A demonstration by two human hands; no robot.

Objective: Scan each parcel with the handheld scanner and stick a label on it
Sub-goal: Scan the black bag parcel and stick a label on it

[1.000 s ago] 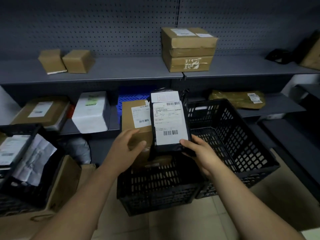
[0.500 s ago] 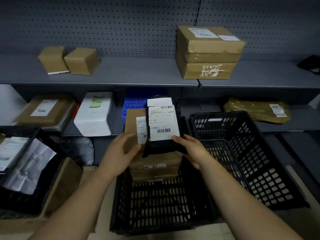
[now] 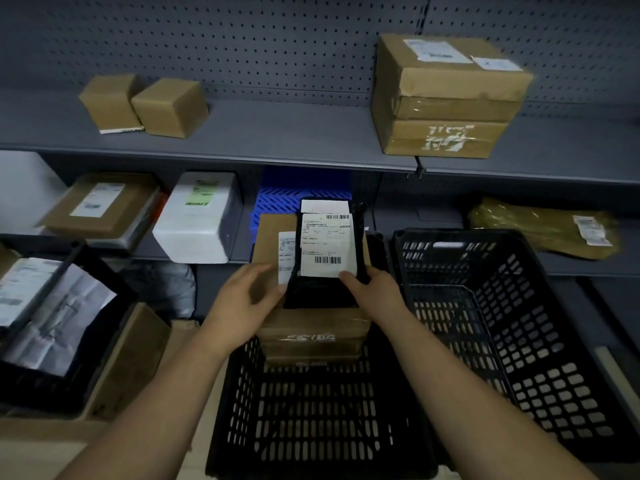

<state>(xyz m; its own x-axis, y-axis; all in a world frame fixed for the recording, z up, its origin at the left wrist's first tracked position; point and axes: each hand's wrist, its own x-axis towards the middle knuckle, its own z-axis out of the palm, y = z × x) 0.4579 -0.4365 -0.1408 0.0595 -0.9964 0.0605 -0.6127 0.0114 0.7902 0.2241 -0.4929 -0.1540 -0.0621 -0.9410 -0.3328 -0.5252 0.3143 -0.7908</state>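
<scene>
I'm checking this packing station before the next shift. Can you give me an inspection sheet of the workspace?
Surface: grey shelves; two black crates in front.
Job's things: black parcel with white barcode label, held upright over the near crate; brown box stands behind it in that crate. No scanner seen.
Clutter: right crate looks empty; cardboard boxes, a white box and a yellow bag on the shelves; bin of papers at left.
Hands: left hand on the brown box; right hand grips the parcel.
Cables: nothing seen.
Surroundings: pegboard wall.
</scene>
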